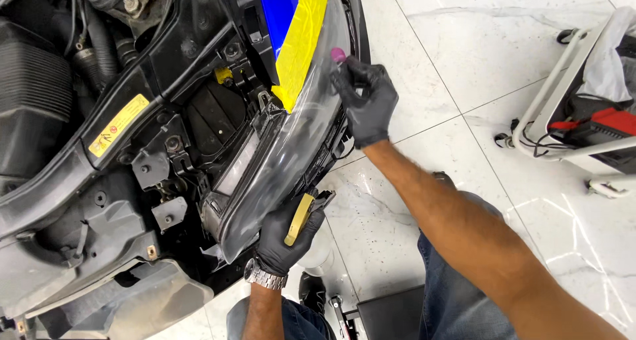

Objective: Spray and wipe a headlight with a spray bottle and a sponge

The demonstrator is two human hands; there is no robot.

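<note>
A car headlight point(291, 141) with a hazy clear lens sits in the stripped front of a car. Yellow masking tape point(301, 38) runs along its upper edge over a blue body panel point(277, 5). My right hand point(366, 100), in a black glove, presses a small purple pad point(338, 54) against the lens near the tape. My left hand point(288, 237), also in a black glove and with a metal wristwatch, grips a spray bottle point(311, 237) by its yellow trigger beside the lower end of the headlight.
The open engine bay point(79, 114) with black hoses, brackets and a yellow label fills the left. White marble floor tiles point(450, 42) lie to the right. A white tool cart point(583, 108) with red and black items stands at the right edge. My jeans-clad knees are below.
</note>
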